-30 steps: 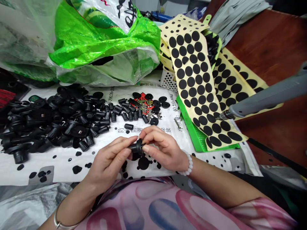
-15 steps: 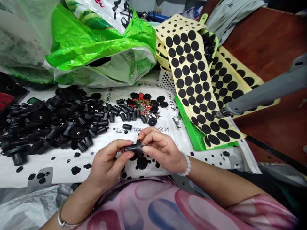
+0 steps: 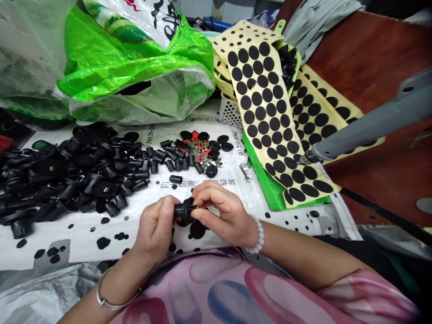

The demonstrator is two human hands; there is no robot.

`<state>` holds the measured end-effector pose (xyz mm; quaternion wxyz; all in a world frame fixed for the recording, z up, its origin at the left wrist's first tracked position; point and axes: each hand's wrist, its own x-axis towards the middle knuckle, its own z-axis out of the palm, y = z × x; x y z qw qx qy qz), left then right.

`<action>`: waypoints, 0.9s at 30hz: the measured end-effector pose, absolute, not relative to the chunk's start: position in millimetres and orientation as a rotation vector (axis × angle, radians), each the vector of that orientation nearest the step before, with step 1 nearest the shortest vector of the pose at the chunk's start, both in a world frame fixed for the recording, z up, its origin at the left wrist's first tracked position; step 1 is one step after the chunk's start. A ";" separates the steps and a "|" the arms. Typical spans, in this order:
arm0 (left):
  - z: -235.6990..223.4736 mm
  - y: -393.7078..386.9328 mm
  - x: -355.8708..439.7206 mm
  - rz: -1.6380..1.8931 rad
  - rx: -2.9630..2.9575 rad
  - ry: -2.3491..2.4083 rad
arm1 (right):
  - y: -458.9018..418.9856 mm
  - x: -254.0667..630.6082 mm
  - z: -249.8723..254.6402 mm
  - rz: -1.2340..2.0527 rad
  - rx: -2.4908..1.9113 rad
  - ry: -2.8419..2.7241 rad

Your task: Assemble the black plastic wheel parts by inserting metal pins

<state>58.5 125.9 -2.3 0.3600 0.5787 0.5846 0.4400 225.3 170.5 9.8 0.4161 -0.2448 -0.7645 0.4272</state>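
Between my hands is a small black plastic part (image 3: 184, 209) with a ribbed barrel and a wider round flange. My left hand (image 3: 155, 228) is closed around the barrel end, its thumb lying along the top. At the flange side, my right hand (image 3: 221, 215) pinches with thumb and forefinger, where a thin metal bit shows at the fingertips. Black round discs (image 3: 197, 229) lie on the sheet just below the part. Beyond the hands are loose black ribbed caps (image 3: 176, 179) and small metal pieces (image 3: 204, 153).
A big heap of black plastic parts (image 3: 67, 171) covers the left. Behind stands a green and white bag (image 3: 135, 67). On the right, sheets of black round stickers (image 3: 266, 103) lie over a green tray (image 3: 259, 175), with a grey screwdriver-like tool (image 3: 364, 121) reaching in above them.
My left hand has turned and wrapped further around the barrel, its thumb now on top. My right hand still pinches the flange side. The view has shifted slightly.
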 end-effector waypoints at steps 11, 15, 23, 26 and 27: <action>-1.8 127.7 62.1 1.170 1.219 1.471 | 164.5 212.9 8.6 0.308 -0.647 -2.423; -5.6 124.0 60.8 1.306 1.368 1.495 | 155.5 204.7 6.7 0.476 -0.705 -2.353; -7.5 123.8 49.2 1.350 1.554 1.562 | 158.2 197.8 11.1 1.091 -0.598 -2.091; 7.8 134.6 22.7 1.445 1.647 1.864 | 165.1 201.9 9.5 1.181 -0.550 -2.112; 14.6 139.5 8.4 1.499 1.631 1.964 | 167.8 204.4 8.6 1.162 -0.565 -2.124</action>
